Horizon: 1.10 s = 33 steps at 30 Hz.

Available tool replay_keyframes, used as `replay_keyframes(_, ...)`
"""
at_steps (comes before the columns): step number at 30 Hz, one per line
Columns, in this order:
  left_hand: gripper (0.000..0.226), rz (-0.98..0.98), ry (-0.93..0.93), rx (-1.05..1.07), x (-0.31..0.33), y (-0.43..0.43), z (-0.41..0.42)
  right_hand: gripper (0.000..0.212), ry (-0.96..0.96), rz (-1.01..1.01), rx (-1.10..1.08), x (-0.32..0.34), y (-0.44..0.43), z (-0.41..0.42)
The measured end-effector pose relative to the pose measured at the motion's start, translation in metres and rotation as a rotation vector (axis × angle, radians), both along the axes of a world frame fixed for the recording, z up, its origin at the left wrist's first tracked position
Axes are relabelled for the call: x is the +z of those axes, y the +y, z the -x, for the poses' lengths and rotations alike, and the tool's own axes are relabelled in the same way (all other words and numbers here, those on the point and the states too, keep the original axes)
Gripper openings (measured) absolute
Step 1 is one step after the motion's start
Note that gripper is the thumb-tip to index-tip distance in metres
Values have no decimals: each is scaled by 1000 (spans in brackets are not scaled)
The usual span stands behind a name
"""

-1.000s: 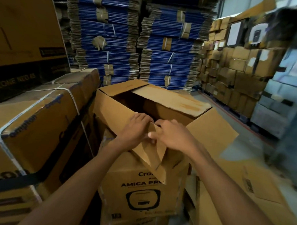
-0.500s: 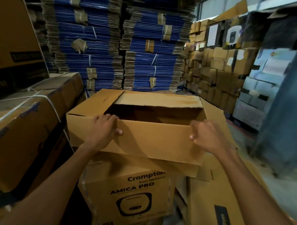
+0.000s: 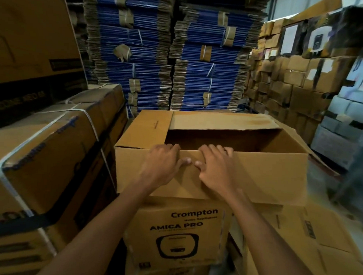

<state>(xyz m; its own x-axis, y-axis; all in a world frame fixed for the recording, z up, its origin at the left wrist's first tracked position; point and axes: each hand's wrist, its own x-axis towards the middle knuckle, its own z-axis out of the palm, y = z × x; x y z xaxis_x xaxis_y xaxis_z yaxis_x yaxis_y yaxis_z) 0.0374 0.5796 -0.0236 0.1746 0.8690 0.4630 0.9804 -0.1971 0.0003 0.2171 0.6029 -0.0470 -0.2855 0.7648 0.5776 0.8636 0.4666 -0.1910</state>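
Observation:
A large plain brown carton (image 3: 267,177) lies open in front of me, resting on a printed Crompton Amica Pro box (image 3: 179,232). Its far flap and left flap are folded over the opening; the inside is dark. My left hand (image 3: 162,166) and my right hand (image 3: 215,169) grip the top edge of the near wall side by side, fingers hooked over the edge into the box, thumbs pressed on the outer face and almost touching.
Strapped brown cartons (image 3: 44,157) are stacked at my left. Tall bundles of flattened blue cardboard (image 3: 173,61) rise behind the box. A wall of brown boxes (image 3: 297,83) stands at the right. Flattened cardboard (image 3: 308,244) lies at lower right.
The carton has been turned square to me. My hands, which held the near wall far apart half a second ago, have come together at its middle.

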Motion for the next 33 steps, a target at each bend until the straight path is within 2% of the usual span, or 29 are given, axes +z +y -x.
replay_keyframes(2,51,-1,88,28,10,-2,3,26,24,-57,7,-8,2,-3)
replay_keyframes(6,51,-107,132,106,34,2,12,29,25,-77,11,-10,6,-5)
replay_keyframes(9,44,-217,221,205,62,7,35,28,52,-144,28,-14,8,-7)
replay_keyframes(11,36,-224,219,316,81,9,59,28,72,-190,30,-18,7,-8)
replay_keyframes(13,33,-131,206,488,89,9,81,29,88,-220,25,-21,6,-8)
replay_keyframes(15,44,51,203,669,85,11,96,29,95,-237,25,-24,6,-8)
replay_keyframes(17,58,209,116,744,72,15,102,30,102,-232,28,-23,5,-7)
replay_keyframes(21,67,300,-74,650,42,27,97,31,103,-217,17,-24,1,-5)
replay_keyframes(24,90,346,-215,563,40,41,99,32,107,-243,18,-28,3,-6)
replay_keyframes(26,97,327,-333,538,37,47,101,31,110,-245,9,-28,2,-4)
replay_keyframes(30,88,235,-374,552,22,47,100,32,149,-193,-36,-13,0,7)
replay_keyframes(33,80,219,-366,542,21,47,100,37,121,81,-72,22,5,17)
